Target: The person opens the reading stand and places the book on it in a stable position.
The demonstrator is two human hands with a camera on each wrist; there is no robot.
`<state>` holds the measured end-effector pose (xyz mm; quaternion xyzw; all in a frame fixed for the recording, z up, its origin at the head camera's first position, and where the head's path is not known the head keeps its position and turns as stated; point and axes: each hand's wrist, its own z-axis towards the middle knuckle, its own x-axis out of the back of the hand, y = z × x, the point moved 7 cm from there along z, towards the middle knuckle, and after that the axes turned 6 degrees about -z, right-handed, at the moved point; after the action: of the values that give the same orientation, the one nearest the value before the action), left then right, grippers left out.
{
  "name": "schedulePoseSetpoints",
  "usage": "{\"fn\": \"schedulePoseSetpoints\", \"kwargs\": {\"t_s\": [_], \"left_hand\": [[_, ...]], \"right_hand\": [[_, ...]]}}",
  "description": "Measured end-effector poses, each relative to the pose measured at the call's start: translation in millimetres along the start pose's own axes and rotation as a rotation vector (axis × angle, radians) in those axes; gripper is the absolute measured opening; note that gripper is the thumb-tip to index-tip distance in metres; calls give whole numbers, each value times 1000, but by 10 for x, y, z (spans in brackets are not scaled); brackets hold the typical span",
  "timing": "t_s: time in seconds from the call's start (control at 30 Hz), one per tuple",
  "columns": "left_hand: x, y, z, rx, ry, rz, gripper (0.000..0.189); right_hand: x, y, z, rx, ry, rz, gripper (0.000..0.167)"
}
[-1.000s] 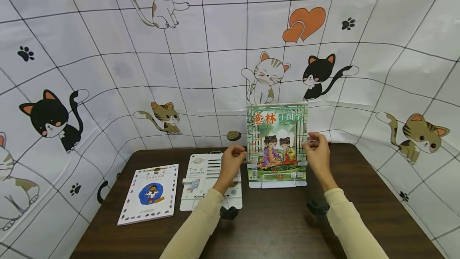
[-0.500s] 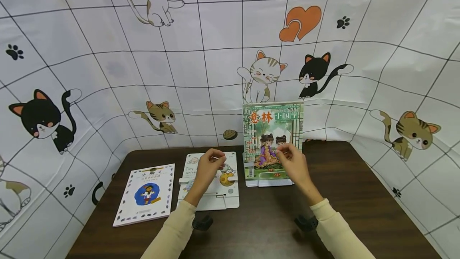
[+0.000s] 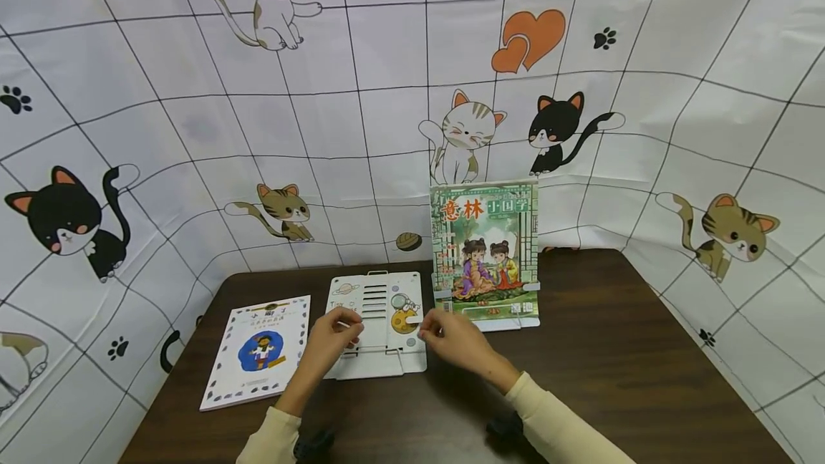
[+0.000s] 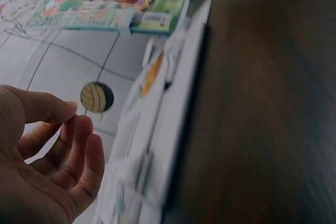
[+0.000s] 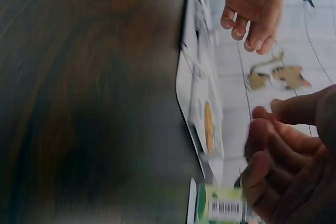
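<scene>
A white folding book stand lies nearly flat on the table, printed with a planet and an astronaut on a yellow moon. My left hand is over its left side, fingers loosely bent and thumb tip close to the index finger. Nothing shows between those fingers in the left wrist view. At the stand's right edge is my right hand, fingers also loosely curled and holding nothing. Behind it, a green magazine leans upright on a second white stand, with a clip over each lower side of its cover.
A white booklet with a blue round picture lies left of the flat stand. Dark wooden table extends to the front and right. A white cloth wall with printed cats rises right behind the table's back edge.
Both hands have left the sides of the magazine and moved left and nearer, to the flat stand. The magazine stays upright on its stand. The head view has shifted slightly right.
</scene>
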<state>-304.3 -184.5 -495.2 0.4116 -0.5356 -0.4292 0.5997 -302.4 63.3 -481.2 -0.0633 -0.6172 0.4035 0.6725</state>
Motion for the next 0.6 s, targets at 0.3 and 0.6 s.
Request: {"fn": "schedulePoseSetpoints", "kwargs": {"t_s": [0.3,0.6], "left_hand": [[175,-150,-191,-44,0,263,8],[281,-303,-313,47,-96,370,20]], "right_hand": [[-428,-62,46,2,-175,-106,12],[-544,-147,68,23,-222,-132,16]]}}
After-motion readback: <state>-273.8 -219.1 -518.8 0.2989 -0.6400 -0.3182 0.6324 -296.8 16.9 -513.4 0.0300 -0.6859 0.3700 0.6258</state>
